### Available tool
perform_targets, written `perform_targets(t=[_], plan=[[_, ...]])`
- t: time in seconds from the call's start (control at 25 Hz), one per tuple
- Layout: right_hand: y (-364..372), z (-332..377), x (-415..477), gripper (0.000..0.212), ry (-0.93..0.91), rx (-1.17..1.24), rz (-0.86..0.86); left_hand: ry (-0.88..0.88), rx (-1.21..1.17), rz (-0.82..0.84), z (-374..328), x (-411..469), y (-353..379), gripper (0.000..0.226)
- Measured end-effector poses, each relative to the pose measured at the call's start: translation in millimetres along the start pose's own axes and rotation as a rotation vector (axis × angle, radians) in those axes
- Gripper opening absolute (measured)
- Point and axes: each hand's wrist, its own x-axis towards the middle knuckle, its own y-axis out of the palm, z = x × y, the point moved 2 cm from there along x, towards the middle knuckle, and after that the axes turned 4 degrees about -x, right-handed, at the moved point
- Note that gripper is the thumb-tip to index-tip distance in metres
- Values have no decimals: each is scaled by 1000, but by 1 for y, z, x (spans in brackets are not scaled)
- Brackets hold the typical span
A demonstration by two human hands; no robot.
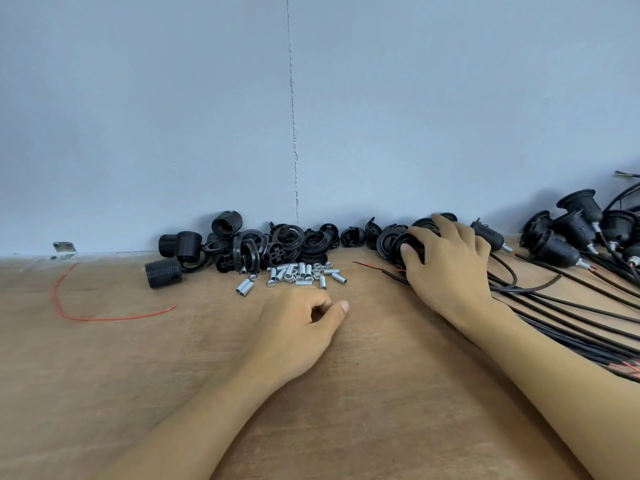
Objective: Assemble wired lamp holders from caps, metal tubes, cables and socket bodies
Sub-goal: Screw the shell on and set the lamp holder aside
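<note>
Against the wall, right of the parts row: grips black cap with right hand, fingers curled round it, presumably starting a holder. Rests left hand on desk, loosely curled just before metal tubes, handy for next pick; cannot tell if holding anything. Cables beside right forearm.

Blue-grey wall (cracked) — wooden table.

Your right hand lay over the row of parts against the wall, thumb and fingers curled round a black cap. Your left hand rested on the wooden table just short of the metal tubes, fingers curled under; whether it held one was hidden. Black cables ran under your right forearm. A red wire lay well to the left.
</note>
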Motion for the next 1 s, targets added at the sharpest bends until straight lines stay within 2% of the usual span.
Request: perform_targets(t=[0.12, 0.24, 0.32, 0.44, 0.6, 0.68, 0.8, 0.88, 1.0], plan=[[1, 21, -15, 31, -188, 53, -47, 26, 19, 5, 1, 1, 1, 40], [1, 41, -30, 24, -422, 263, 51, 33, 47, 15, 1, 3, 3, 25], [2, 50, -37, 24, -494, 351, 121, 34, 21, 28, -1, 3, 2, 29], [5, 58, -41, 20, -428, 380, 189, -24, 20, -60, 2, 5, 0, 35], [8, 63, -39, 11, -388, 405, 226, -239, 65, -229, 17, 12, -13, 32], [11, 65, -38, 13, -403, 365, 239, -279, 99, -205, 21, 16, -19, 36], [15, 76, -33, 28, -453, 297, 268, -247, 233, -73, 22, 20, -19, 42], [18, 83, -31, 33, -480, 270, 278, -222, 312, -27, 21, 21, -17, 38], [22, 89, -30, 33, -521, 218, 299, -201, 246, -80, 23, 21, -18, 25]])
